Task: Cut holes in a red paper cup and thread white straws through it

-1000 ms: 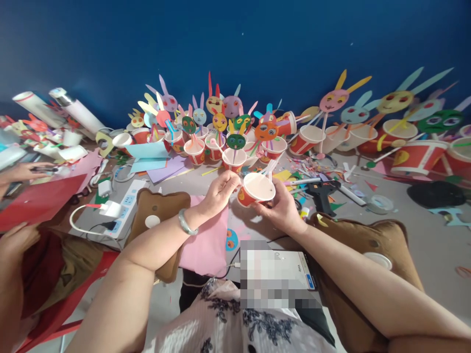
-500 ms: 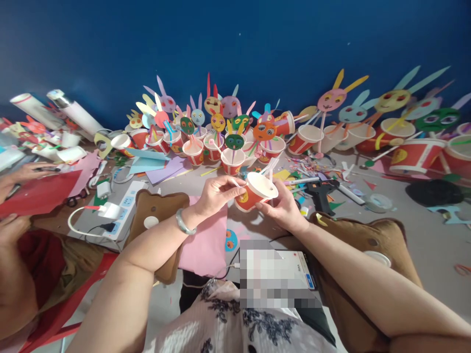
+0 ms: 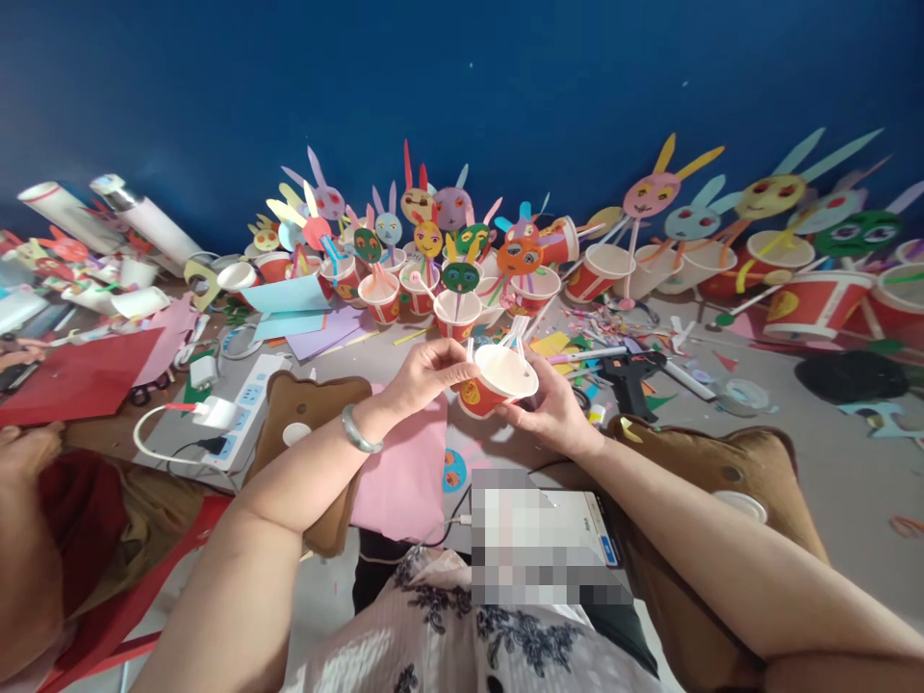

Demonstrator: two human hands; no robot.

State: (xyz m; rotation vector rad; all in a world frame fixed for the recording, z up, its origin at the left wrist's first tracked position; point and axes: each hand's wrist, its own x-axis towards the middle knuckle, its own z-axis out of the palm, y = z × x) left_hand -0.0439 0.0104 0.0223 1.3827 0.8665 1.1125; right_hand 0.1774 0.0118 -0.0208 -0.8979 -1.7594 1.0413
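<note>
A red and white paper cup [image 3: 482, 397], tilted so its white inside shows, is held above the table between my two hands. My left hand [image 3: 431, 377] is closed, thumb and fingers pressing at the cup's left rim, where a thin white strip [image 3: 471, 347] sticks up. Around the cup's right side and underneath curl the fingers and thumb of my right hand [image 3: 554, 412]. Pale strips [image 3: 517, 335] stand up from the far right rim. Just behind stands another paper cup [image 3: 457, 310] with a green rabbit-eared paper face.
Many decorated cups line the blue wall. A black glue gun [image 3: 629, 377] and paper scraps lie to the right. Pink paper [image 3: 404, 472], brown cushions [image 3: 307, 452], a phone [image 3: 588, 525] and a power strip [image 3: 249, 409] are near me. Another person's hand [image 3: 29, 452] is beside red paper.
The cup has shifted slightly left in my hands. The strip at my left fingers, sideways before, now points up at the rim. The other person's hands have moved at the red paper.
</note>
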